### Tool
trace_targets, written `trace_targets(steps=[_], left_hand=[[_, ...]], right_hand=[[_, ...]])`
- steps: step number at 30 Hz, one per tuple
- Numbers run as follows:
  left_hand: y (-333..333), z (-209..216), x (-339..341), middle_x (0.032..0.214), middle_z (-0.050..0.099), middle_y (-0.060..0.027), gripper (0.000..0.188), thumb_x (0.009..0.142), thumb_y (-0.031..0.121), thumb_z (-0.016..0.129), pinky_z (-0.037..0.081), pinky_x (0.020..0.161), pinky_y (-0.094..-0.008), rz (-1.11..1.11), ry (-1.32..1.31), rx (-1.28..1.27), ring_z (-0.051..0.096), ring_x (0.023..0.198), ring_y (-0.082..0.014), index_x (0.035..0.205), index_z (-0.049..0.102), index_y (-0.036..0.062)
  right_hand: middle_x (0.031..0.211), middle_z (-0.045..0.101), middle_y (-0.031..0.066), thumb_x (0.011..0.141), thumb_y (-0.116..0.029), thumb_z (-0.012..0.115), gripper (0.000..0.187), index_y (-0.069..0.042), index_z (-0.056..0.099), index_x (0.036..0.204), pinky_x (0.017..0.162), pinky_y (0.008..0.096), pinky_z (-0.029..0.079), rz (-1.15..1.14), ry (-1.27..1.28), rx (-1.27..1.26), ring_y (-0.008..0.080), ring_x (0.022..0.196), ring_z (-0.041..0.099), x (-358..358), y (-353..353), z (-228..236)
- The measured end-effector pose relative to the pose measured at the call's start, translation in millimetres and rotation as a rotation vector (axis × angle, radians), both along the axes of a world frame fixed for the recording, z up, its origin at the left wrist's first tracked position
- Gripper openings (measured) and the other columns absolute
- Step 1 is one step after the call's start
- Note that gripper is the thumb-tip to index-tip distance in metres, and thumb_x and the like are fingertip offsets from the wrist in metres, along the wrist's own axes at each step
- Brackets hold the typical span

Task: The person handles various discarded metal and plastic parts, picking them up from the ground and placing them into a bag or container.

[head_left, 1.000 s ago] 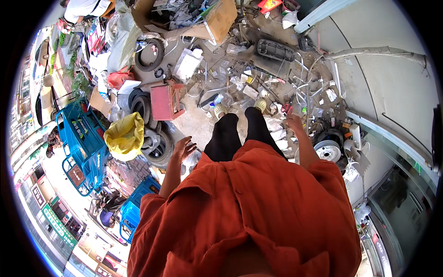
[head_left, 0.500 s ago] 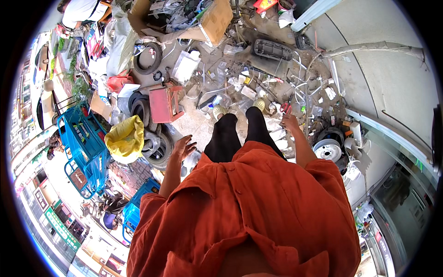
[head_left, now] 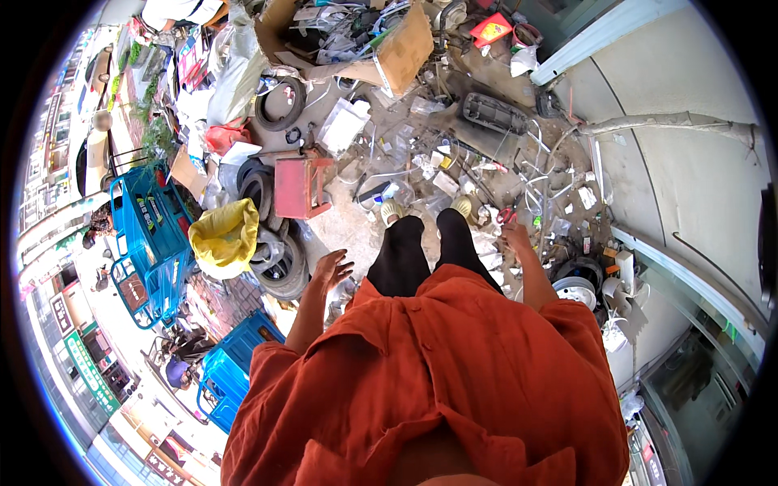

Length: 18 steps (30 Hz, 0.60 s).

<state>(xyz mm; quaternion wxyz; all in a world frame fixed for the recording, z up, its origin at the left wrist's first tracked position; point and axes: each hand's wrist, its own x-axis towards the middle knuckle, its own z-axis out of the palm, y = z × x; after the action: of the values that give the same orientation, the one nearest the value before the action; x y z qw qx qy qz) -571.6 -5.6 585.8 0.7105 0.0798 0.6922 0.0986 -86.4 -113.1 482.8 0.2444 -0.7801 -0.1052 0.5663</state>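
Observation:
My left hand [head_left: 331, 268] hangs in the air left of my legs. Its fingers are apart and nothing is in it. On the other side, my right hand [head_left: 515, 236] is closed, with red-handled scissors [head_left: 506, 215] at its fingertips. The scissors' red loops point away from me, and the rest of them is hard to make out. Under and around this hand lie white scraps and loose tubing on the littered ground. Nearest to my left hand are stacked tyres [head_left: 285, 266] and a yellow sack [head_left: 224, 237].
A red stool [head_left: 293, 188] stands ahead to the left, below a single tyre [head_left: 279, 104]. Farther off is a cardboard box [head_left: 403, 50] full of scrap. A white wheel rim [head_left: 575, 290] lies by the right wall, under a branch [head_left: 673, 122]. Blue carts [head_left: 150, 215] stand at left.
The view has shifted, so the ground and things on it sit lower and mostly farther right. My hands keep nearly the same pose, the red-handled scissors still at my right fingertips.

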Motion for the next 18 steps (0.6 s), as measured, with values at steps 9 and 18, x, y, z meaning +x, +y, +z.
trace_targets(steps=[9, 18], left_hand=[[-3.7, 5.5, 19.5, 0.132, 0.032, -0.0115, 0.048, 0.083, 0.022, 0.05, 0.042, 0.083, -0.0341, 0.021, 0.061, 0.014, 0.049, 0.106, -0.0267, 0.125, 0.037, 0.0021], [1.3, 13.3, 36.0, 0.129, 0.036, -0.0131, 0.042, 0.085, 0.019, 0.048, 0.044, 0.082, -0.0347, 0.055, 0.097, 0.05, 0.051, 0.104, -0.0284, 0.122, 0.04, -0.0002]], right_hand=[[0.063, 0.053, 0.0033, 0.068, -0.002, 0.052, 0.008, -0.005, 0.057, 0.074, 0.04, 0.0213, 0.038, -0.029, 0.099, 0.058, 0.0124, 0.052, 0.054, 21.2, 3.7, 15.0], [0.062, 0.055, 0.0044, 0.07, -0.004, 0.053, 0.019, -0.004, 0.06, 0.087, 0.037, 0.0222, 0.035, -0.119, 0.118, 0.039, 0.0114, 0.049, 0.053, 26.8, -9.8, 15.4]])
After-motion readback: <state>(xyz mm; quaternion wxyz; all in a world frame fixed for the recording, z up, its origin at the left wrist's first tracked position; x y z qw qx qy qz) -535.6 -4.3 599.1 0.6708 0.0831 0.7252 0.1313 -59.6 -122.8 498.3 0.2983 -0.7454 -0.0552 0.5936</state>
